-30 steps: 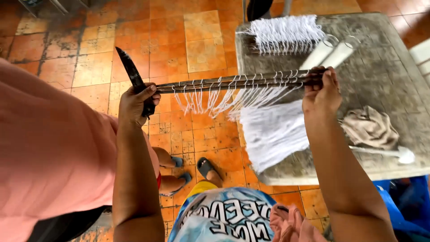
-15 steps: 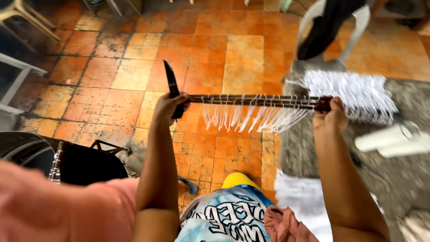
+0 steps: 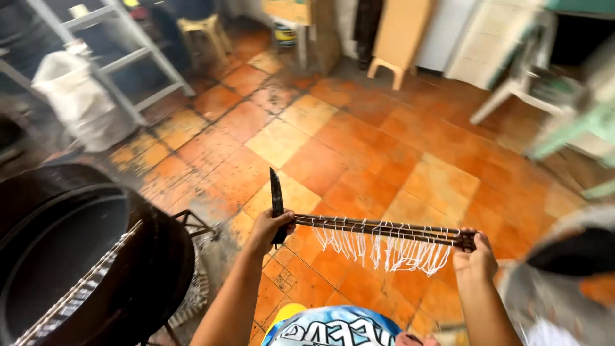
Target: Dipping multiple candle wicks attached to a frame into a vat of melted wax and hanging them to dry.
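Left hand (image 3: 268, 229) clenched on knife (image 3: 276, 204) and rod bundle (image 3: 378, 227); right hand (image 3: 475, 261) grips the far end. Bundle has swung off the counter, now over floor (image 3: 359, 147) toward pot (image 3: 70, 256) at 9 o'clock

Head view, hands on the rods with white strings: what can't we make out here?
- Head view: rods, count unclear; they overlap.
- Left hand covers the knife handle.
- Right hand fingers hide the rod ends.
- Big dark pot: cut off by the left edge.
- Right-side furniture: blurred by motion.
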